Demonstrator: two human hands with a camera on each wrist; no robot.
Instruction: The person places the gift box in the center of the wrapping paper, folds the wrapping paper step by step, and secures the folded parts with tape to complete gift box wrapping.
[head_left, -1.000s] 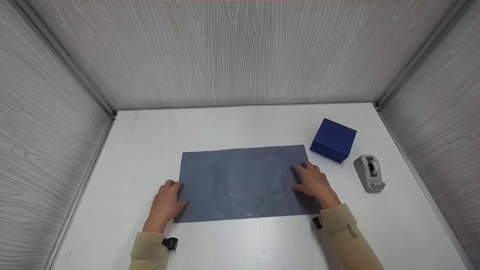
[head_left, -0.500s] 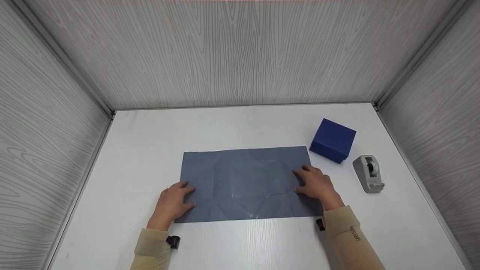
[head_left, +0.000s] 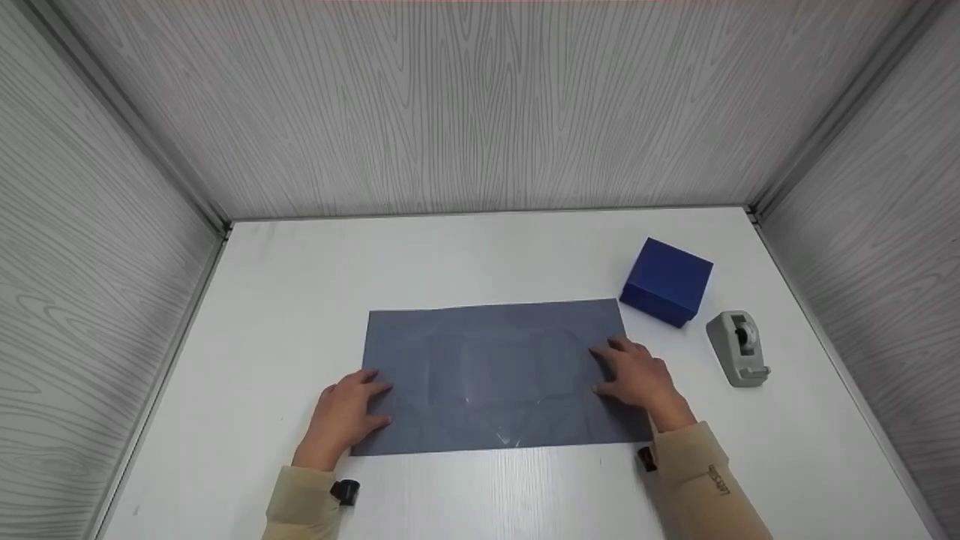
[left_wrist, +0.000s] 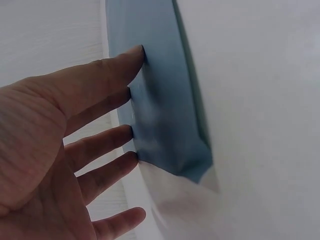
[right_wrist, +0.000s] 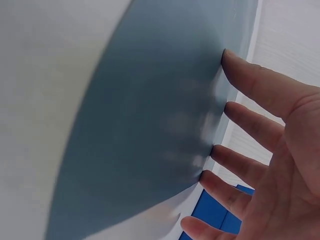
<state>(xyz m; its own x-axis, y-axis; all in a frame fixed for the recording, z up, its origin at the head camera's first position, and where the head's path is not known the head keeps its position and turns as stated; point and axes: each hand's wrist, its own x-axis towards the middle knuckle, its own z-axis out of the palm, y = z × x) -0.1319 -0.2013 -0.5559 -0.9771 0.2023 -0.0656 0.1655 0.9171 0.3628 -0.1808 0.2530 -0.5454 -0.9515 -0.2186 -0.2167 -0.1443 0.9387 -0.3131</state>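
Note:
A creased blue-grey sheet of paper (head_left: 495, 375) lies flat on the white table in the head view. My left hand (head_left: 341, 416) rests on its left end, thumb and fingers spread, fingertips touching the surface. At the opposite end, my right hand (head_left: 637, 379) presses the sheet with spread fingertips. In the left wrist view, the thumb and several fingertips of the left hand (left_wrist: 75, 130) meet the sheet (left_wrist: 160, 100) near its slightly lifted corner. The right wrist view has the right hand's (right_wrist: 270, 145) fingertips on the sheet (right_wrist: 145, 100), the little finger past its edge.
A dark blue box (head_left: 667, 281) stands just beyond the sheet's far right corner. To its lower right sits a grey tape dispenser (head_left: 739, 349) with a roll in it. Grey wood-grain panels (head_left: 480, 105) wall the white table (head_left: 300, 262) at the back and both sides.
The sheet has slid slightly toward me and a little to the right. Both hands have moved with it, and the left hand reaches further onto the paper. Box and dispenser stay put.

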